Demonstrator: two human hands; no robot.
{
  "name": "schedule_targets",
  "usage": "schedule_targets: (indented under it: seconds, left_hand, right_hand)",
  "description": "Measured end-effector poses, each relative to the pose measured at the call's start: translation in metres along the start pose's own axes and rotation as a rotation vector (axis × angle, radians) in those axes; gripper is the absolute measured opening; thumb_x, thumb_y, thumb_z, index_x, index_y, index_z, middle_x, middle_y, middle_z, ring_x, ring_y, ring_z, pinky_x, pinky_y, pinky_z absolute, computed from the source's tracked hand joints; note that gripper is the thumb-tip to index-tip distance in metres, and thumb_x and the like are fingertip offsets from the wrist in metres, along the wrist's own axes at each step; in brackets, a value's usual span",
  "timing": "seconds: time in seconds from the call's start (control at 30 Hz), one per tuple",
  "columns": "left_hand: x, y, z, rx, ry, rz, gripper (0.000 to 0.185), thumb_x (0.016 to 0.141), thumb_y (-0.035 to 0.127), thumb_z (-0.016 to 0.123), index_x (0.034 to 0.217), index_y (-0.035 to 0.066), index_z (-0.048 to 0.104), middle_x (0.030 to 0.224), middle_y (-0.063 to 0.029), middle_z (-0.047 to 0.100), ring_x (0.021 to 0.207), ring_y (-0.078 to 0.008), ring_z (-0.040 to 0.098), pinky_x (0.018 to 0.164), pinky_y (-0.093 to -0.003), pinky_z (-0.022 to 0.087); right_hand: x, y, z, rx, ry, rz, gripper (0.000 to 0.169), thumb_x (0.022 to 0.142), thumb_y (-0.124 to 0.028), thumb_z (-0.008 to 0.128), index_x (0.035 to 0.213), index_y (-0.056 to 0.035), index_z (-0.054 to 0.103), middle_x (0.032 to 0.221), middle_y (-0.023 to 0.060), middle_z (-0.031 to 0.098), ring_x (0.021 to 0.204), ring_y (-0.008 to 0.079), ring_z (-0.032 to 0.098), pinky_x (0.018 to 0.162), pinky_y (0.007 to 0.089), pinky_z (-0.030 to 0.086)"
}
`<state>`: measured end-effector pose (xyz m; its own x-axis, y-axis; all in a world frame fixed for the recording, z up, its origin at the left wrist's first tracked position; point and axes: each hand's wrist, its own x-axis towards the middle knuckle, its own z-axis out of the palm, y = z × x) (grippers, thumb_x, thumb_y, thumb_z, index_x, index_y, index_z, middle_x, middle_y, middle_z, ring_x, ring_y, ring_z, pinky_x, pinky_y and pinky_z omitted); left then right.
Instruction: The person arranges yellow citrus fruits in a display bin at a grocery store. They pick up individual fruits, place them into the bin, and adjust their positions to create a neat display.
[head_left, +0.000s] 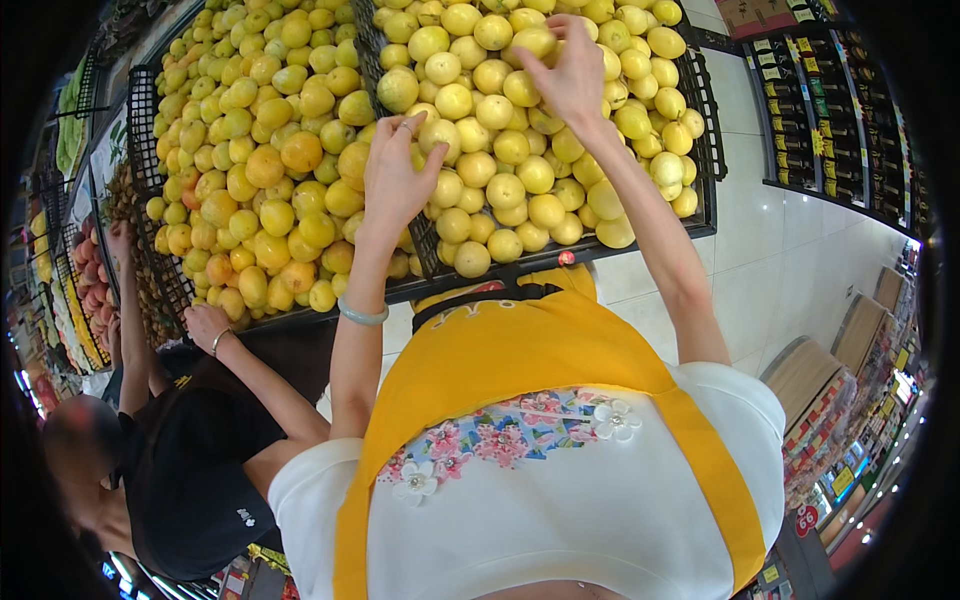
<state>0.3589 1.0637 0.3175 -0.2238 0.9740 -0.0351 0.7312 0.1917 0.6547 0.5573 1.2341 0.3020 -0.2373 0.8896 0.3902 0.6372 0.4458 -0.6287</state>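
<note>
Round yellow fruits (504, 192) fill a black plastic crate (705, 124) in front of me, heaped several deep. My right hand (566, 67) is at the back of this heap, its thumb and fingers around a larger yellow fruit (533, 46); the hand is slightly blurred. Near the crate's left edge, my left hand (401, 169), with a ring on a finger and a pale bangle at the wrist, has its thumb and fingers at a yellow fruit (439, 141). Whether it grips that fruit I cannot tell. Yellow-orange fruits (264, 166) are piled in the neighbouring crate.
A person in a black top (199, 465) stands close on my left, a hand (206, 326) at the neighbouring crate's front edge. Peaches (91, 274) lie farther left. Shelves of packaged goods (817, 120) stand at the right beyond the tiled floor (750, 247).
</note>
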Motion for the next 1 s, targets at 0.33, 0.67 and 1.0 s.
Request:
schedule_targets:
  seconds: [0.33,0.67,1.0]
  left_hand:
    - [-0.026,0.008,0.001,-0.402,0.228,-0.116,0.033,0.09,0.013,0.07,0.121,0.002,0.064,0.122,-0.0112,0.059,0.105,-0.0211,0.062,0.082,-0.0325,0.054]
    - [-0.036,0.014,-0.009,-0.465,0.247,-0.113,0.025,0.094,0.002,0.063,0.119,0.001,0.062,0.117,-0.0105,0.059,0.101,-0.0189,0.062,0.078,-0.0284,0.056]
    - [-0.041,0.006,-0.003,-0.499,0.288,-0.153,0.024,0.093,-0.001,0.062,0.117,0.0,0.064,0.118,-0.0107,0.061,0.1,-0.0179,0.063,0.078,-0.029,0.056]
  right_hand:
    - [-0.134,-0.063,-0.094,0.246,-0.696,0.119,0.056,0.068,-0.006,0.073,0.117,-0.0038,0.046,0.101,0.0159,0.063,0.099,0.0352,0.062,0.085,0.0425,0.052]
    - [-0.173,-0.077,-0.041,-0.003,-0.634,-0.147,0.057,0.074,-0.017,0.08,0.122,-0.0041,0.051,0.105,0.0149,0.051,0.089,0.0333,0.063,0.074,0.0428,0.052]
    - [0.004,-0.014,-0.027,-0.098,-0.141,-0.212,0.041,0.078,-0.02,0.079,0.111,-0.0034,0.061,0.101,0.0139,0.062,0.095,0.033,0.058,0.082,0.0416,0.049]
